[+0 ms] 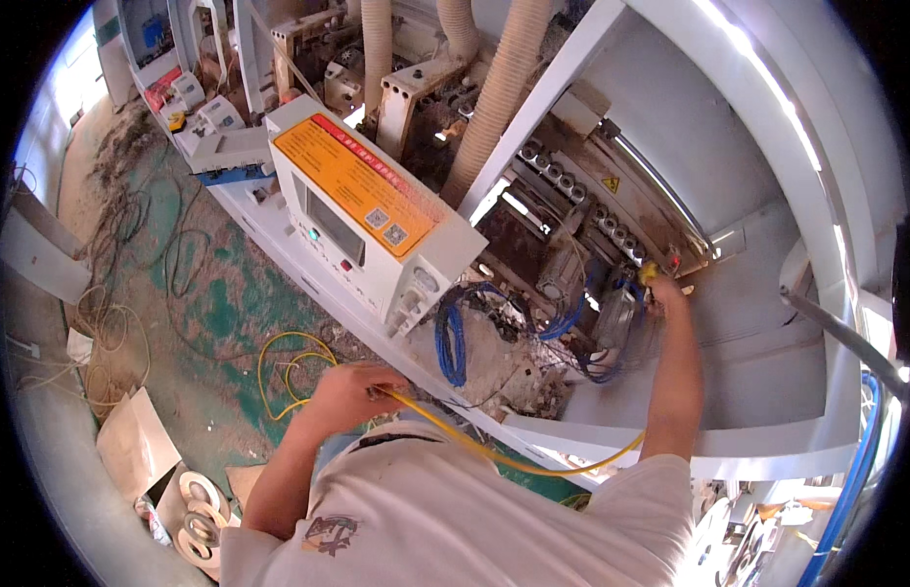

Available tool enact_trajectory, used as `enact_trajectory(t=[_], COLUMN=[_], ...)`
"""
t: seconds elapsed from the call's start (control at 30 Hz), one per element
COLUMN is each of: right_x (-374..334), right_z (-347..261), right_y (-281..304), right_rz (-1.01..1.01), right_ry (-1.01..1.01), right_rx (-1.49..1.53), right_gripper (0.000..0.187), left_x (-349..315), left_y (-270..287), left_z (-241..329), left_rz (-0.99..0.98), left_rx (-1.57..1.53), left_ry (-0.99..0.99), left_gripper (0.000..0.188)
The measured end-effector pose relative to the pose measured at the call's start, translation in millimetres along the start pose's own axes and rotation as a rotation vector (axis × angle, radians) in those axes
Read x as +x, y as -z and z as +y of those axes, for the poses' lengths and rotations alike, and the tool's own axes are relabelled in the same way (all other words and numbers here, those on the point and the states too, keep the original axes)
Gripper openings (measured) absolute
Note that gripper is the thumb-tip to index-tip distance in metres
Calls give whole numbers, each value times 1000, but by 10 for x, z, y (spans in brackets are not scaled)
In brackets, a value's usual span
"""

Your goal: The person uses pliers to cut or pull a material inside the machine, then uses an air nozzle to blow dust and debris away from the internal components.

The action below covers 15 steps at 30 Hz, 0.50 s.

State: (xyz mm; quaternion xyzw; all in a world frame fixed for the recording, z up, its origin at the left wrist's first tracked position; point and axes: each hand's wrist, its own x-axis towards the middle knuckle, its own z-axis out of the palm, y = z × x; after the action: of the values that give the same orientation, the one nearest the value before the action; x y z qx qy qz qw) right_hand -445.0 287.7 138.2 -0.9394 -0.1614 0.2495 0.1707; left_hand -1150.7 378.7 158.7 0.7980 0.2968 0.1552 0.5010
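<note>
My left hand [349, 396], in front of my waist, is closed around a thin yellow hose [494, 457]. From there the hose sags across my shirt and passes out of sight at my right forearm. Stretched far out to the right, my right hand [664, 293] is inside the open machine [612, 73]. Its fingers are closed on a small yellow thing [650, 271], whose full shape I cannot make out. Close to that hand are a row of round metal fittings [616, 233] and a clear-sided cylinder part [619, 318].
A white control box [416, 284] with an orange label stands on the machine's edge. Blue tubing [450, 344] hangs beside it in loops. Ribbed ducts [499, 98] rise behind. Yellow hose coils [296, 377] lie on the dusty green floor [250, 293], with tape rolls [203, 519] lower left.
</note>
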Motion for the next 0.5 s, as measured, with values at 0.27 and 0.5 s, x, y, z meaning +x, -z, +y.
enact_trajectory(t=[0.27, 0.5], right_x=[-442, -2323], right_z=[477, -782], right_y=[1224, 811], right_rz=[504, 568], right_ry=[122, 428], right_rx=[330, 63], right_gripper=[31, 33], left_x=[-302, -981], left_y=[506, 1059], left_z=[-402, -531], left_rz=[107, -173], left_rx=[-180, -158], left_ry=[-19, -249], left_gripper=[32, 28])
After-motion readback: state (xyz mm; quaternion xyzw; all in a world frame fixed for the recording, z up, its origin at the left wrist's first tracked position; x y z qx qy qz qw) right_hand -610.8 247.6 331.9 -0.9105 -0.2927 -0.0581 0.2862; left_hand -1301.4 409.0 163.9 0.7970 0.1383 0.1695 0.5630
